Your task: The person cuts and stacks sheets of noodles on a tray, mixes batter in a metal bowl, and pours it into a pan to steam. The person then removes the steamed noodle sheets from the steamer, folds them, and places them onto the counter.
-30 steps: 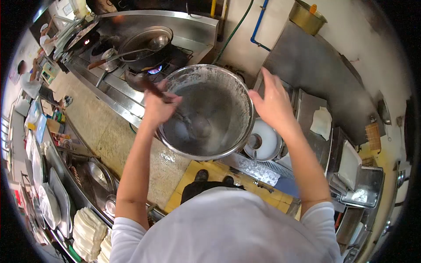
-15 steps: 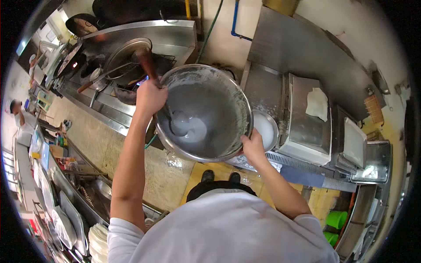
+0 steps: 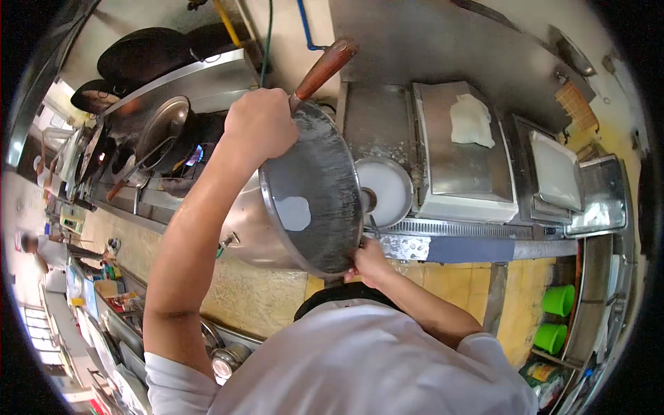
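A large steel pot [image 3: 245, 228] tilts in front of me, its mouth turned to the right. Its inner wall is smeared grey-white, and a small white pool [image 3: 296, 213] shows inside. My left hand [image 3: 261, 128] is closed around a ladle's wooden handle [image 3: 326, 69], which points up and right. The ladle's bowl is hidden. My right hand [image 3: 371, 264] grips the pot at its lower right rim. Beside that rim stands a steel bowl [image 3: 408, 181] with white contents. A small round brownish shape shows at the bowl's left side; I cannot tell what it is.
On the left is a stove with a lit flame [image 3: 196, 155], a wok [image 3: 166, 128] and utensils. To the right are a steel box-shaped unit with a white cloth [image 3: 472, 121] on top and trays [image 3: 555, 169]. Green containers [image 3: 557, 301] sit low right. People stand far left.
The pot has gone from nearly upright to strongly tilted. My left hand has risen with the ladle, whose bowl is out of sight. My right hand has shifted down and left along the rim.
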